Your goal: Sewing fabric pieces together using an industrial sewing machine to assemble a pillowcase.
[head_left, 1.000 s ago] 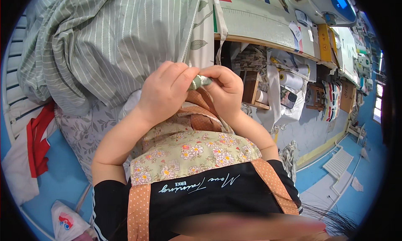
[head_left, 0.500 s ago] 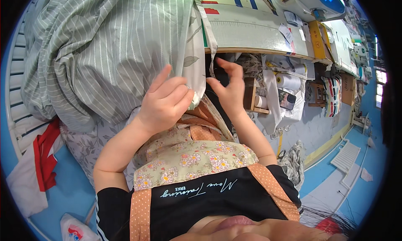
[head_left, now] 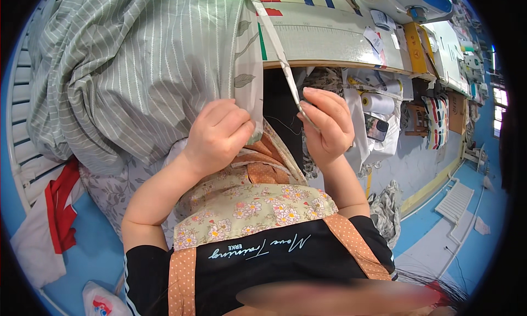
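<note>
A large piece of grey-green striped fabric (head_left: pixel 143 69) hangs over the table edge in heavy folds on the left. Along its right side shows a pale border with grey leaves (head_left: pixel 244 69). My left hand (head_left: pixel 217 135) is closed on the fabric's lower right edge, its fingertips partly hidden. To the right, a narrow white fabric strip (head_left: pixel 277 47) runs slantwise from the table top down to my right hand (head_left: pixel 331 124). Thumb and fingers of that hand pinch the strip's lower end, holding it taut and apart from the striped fabric.
The sewing table (head_left: pixel 318 44) carries a printed ruler, a white machine (head_left: pixel 409 3) and a yellow box (head_left: pixel 419 50). Below its edge are thread spools (head_left: pixel 376 103) and a phone (head_left: pixel 376 127). A white slatted rack (head_left: pixel 22 113) borders the left; red and white cloth (head_left: pixel 57 206) hangs there.
My right hand has taken hold of the strip and drawn it to the right, straightening it. My left hand, fingers extended before, has closed on the fabric edge.
</note>
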Demonstrator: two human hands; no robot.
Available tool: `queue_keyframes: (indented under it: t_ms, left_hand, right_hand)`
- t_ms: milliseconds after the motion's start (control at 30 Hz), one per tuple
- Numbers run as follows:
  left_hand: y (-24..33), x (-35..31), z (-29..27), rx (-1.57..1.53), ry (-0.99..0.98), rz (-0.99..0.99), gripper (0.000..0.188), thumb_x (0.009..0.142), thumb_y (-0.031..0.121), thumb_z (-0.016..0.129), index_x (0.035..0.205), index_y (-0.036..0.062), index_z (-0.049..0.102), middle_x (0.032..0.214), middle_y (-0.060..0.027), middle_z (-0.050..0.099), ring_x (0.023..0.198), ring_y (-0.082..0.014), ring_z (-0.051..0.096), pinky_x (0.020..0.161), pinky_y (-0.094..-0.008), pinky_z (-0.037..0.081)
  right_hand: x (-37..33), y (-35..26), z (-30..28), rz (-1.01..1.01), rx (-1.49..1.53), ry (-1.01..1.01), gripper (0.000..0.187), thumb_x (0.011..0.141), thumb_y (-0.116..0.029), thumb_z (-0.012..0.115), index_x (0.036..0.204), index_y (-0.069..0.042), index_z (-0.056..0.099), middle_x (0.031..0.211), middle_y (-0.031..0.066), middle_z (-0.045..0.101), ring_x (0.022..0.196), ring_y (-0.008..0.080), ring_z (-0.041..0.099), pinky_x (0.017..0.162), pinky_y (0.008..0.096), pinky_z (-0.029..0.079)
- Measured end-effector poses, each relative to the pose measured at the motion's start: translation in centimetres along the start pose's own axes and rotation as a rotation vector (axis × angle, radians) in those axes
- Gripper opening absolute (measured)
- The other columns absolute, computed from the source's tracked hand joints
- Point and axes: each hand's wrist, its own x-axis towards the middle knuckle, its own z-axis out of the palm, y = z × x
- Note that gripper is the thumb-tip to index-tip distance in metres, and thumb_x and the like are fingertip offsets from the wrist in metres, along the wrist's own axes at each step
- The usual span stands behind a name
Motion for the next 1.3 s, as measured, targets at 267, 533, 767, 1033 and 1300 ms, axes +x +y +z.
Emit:
queue_keyframes:
  t_ms: [267, 533, 767, 1033, 1300]
  left_hand:
    - [0.5, -0.3, 0.4, 0.012, 0.026, 0.023, 0.015, 0.074, 0.013, 0.067, 0.086, 0.0051, 0.070, 0.093, -0.0034, 0.062, 0.092, -0.0219, 0.064, 0.096, -0.0438, 0.055]
    - [0.5, -0.9, 1.1, 0.003, 0.065, 0.004, 0.014, 0.075, 0.012, 0.066, 0.086, 0.0055, 0.071, 0.094, -0.0032, 0.064, 0.092, -0.0214, 0.064, 0.098, -0.0453, 0.054]
    - [0.9, -0.3, 0.5, -0.060, 0.073, -0.040, 0.014, 0.075, 0.012, 0.066, 0.086, 0.0054, 0.070, 0.092, -0.0034, 0.064, 0.092, -0.0213, 0.065, 0.099, -0.0454, 0.053]
    - [0.5, 0.0, 0.4, -0.169, 0.063, -0.066, 0.021, 0.066, 0.002, 0.069, 0.086, 0.0045, 0.070, 0.091, -0.0048, 0.068, 0.092, -0.0248, 0.067, 0.094, -0.0476, 0.053]
    - [0.1, 0.1, 0.2, -0.206, 0.023, -0.049, 0.022, 0.063, 0.000, 0.069, 0.084, 0.0048, 0.069, 0.090, -0.0055, 0.068, 0.089, -0.0253, 0.066, 0.094, -0.0472, 0.051]
  right_hand:
    - [1.1, 0.7, 1.3, -0.238, 0.171, -0.209, 0.021, 0.075, -0.004, 0.076, 0.094, 0.001, 0.072, 0.107, 0.0145, 0.076, 0.100, 0.0340, 0.074, 0.081, 0.0387, 0.060]
    - [0.3, 0.3, 2.6, -0.113, 0.282, -0.332, 0.022, 0.073, -0.005, 0.075, 0.094, 0.000, 0.070, 0.103, 0.0131, 0.076, 0.097, 0.0329, 0.074, 0.081, 0.0400, 0.059]
    - [1.5, 0.4, 2.1, -0.078, 0.332, -0.262, 0.020, 0.076, -0.004, 0.075, 0.095, 0.000, 0.068, 0.100, 0.0131, 0.076, 0.094, 0.0327, 0.075, 0.080, 0.0405, 0.059]
    - [1.4, -0.2, 2.4, -0.055, 0.322, -0.296, 0.021, 0.074, -0.002, 0.074, 0.094, 0.000, 0.068, 0.097, 0.0124, 0.076, 0.092, 0.0321, 0.075, 0.080, 0.0402, 0.059]
    - [0.7, -0.4, 3.3, 0.002, 0.332, -0.313, 0.020, 0.071, -0.002, 0.075, 0.090, 0.000, 0.069, 0.095, 0.0108, 0.076, 0.091, 0.0308, 0.074, 0.078, 0.0393, 0.059]
